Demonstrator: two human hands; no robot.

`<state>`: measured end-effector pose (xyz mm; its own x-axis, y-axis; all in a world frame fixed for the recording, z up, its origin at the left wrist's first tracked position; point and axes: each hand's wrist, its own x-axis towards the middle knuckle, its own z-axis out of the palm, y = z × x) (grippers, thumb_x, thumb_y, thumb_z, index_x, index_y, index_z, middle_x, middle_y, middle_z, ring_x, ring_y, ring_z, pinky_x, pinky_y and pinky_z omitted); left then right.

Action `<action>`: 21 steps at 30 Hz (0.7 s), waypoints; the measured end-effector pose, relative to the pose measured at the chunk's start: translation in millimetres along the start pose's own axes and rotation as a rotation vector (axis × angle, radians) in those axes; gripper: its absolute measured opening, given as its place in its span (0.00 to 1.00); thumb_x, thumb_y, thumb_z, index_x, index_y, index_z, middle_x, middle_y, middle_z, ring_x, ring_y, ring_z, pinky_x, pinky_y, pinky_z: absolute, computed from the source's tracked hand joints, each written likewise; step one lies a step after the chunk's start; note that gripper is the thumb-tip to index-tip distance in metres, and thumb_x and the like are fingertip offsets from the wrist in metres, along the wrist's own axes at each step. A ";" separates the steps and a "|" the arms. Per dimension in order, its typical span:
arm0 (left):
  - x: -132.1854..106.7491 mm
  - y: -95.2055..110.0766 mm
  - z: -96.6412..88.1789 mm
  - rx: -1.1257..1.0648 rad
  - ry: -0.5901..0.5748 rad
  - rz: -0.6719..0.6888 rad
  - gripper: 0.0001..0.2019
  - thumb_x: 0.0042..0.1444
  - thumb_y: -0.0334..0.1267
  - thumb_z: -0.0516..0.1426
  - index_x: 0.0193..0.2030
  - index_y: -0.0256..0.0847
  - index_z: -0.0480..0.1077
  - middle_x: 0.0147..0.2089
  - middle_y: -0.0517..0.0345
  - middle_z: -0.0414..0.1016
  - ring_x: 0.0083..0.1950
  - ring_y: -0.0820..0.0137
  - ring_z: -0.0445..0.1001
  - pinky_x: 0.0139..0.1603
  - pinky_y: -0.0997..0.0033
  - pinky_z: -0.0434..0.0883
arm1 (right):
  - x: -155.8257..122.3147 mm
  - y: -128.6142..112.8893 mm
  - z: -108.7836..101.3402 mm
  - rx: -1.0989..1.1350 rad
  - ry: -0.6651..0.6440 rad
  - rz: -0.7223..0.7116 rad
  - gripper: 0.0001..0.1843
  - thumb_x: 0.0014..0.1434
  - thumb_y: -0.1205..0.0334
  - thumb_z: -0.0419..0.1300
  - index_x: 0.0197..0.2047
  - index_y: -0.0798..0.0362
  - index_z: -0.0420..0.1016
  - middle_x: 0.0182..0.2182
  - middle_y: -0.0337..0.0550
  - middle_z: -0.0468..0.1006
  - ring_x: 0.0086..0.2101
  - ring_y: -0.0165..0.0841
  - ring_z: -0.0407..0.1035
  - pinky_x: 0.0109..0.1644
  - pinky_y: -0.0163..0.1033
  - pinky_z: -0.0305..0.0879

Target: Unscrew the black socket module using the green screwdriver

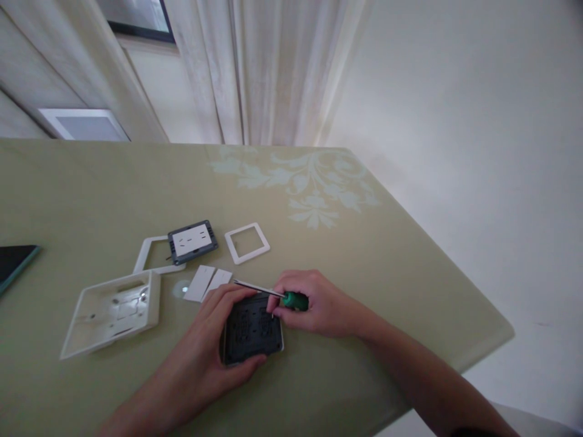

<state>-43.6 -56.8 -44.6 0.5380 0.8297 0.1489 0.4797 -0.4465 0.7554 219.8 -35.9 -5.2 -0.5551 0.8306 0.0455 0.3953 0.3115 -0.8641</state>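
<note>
My left hand is wrapped round the left side of a dark square switch plate, thumb along its near edge and fingers over the far one. Moulded shapes show on the plate's upturned face, and a pale rim edges it. In my right hand is a screwdriver with a green handle. Its metal shaft points left, above the plate's far edge. My right fingertips are at the plate's upper right corner, where a tiny screw-like piece shows; I cannot tell whether they grip it.
A white mounting box lies at left. Beyond it are a white frame, a socket module and two white rocker covers. Another white frame lies behind my hands. A dark flat object sits at the far left. The table edge slants along the right.
</note>
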 end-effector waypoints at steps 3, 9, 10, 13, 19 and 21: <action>-0.8 -0.6 -0.3 -0.003 -0.015 0.006 0.37 0.56 0.37 0.70 0.69 0.57 0.61 0.66 0.52 0.70 0.68 0.51 0.71 0.68 0.45 0.74 | -0.9 -1.2 -1.8 0.020 0.041 -0.018 0.08 0.61 0.72 0.66 0.41 0.51 0.84 0.37 0.39 0.83 0.38 0.31 0.77 0.46 0.34 0.70; -1.0 -2.7 -0.1 0.004 -0.016 -0.007 0.37 0.56 0.38 0.70 0.69 0.56 0.62 0.67 0.52 0.71 0.68 0.50 0.72 0.68 0.46 0.75 | -1.9 -2.0 -2.8 0.045 0.047 0.007 0.06 0.60 0.70 0.69 0.41 0.51 0.84 0.36 0.37 0.83 0.36 0.30 0.77 0.43 0.33 0.70; -1.0 -2.9 0.0 0.003 -0.013 -0.008 0.36 0.55 0.38 0.70 0.68 0.56 0.62 0.66 0.52 0.71 0.67 0.50 0.73 0.67 0.46 0.76 | -1.9 -2.3 -2.4 0.041 0.041 0.000 0.07 0.60 0.70 0.69 0.41 0.51 0.84 0.36 0.37 0.84 0.36 0.30 0.77 0.43 0.33 0.70; -1.3 -3.3 0.3 -0.006 -0.014 -0.005 0.36 0.55 0.38 0.71 0.68 0.56 0.62 0.66 0.52 0.71 0.67 0.50 0.73 0.66 0.46 0.76 | -2.0 -3.2 -1.7 0.025 0.045 -0.027 0.08 0.59 0.72 0.69 0.41 0.52 0.85 0.36 0.38 0.84 0.36 0.29 0.77 0.43 0.32 0.69; -0.8 -2.6 0.0 -0.013 -0.041 -0.020 0.38 0.56 0.37 0.71 0.69 0.57 0.60 0.67 0.53 0.72 0.68 0.51 0.73 0.69 0.45 0.74 | -2.2 -1.5 -2.7 0.032 0.092 -0.049 0.05 0.60 0.70 0.69 0.40 0.53 0.84 0.34 0.38 0.82 0.34 0.29 0.76 0.41 0.32 0.69; -0.6 -2.5 -0.4 -0.013 -0.024 -0.014 0.38 0.55 0.38 0.71 0.69 0.57 0.61 0.66 0.53 0.73 0.67 0.50 0.74 0.68 0.45 0.75 | -2.0 -0.2 -2.1 0.034 0.104 -0.064 0.06 0.59 0.71 0.70 0.40 0.54 0.84 0.34 0.38 0.82 0.33 0.28 0.75 0.40 0.31 0.68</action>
<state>-45.3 -56.1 -46.3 0.5477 0.8277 0.1226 0.4788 -0.4302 0.7653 222.4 -36.7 -4.0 -0.4984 0.8537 0.1512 0.3358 0.3509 -0.8741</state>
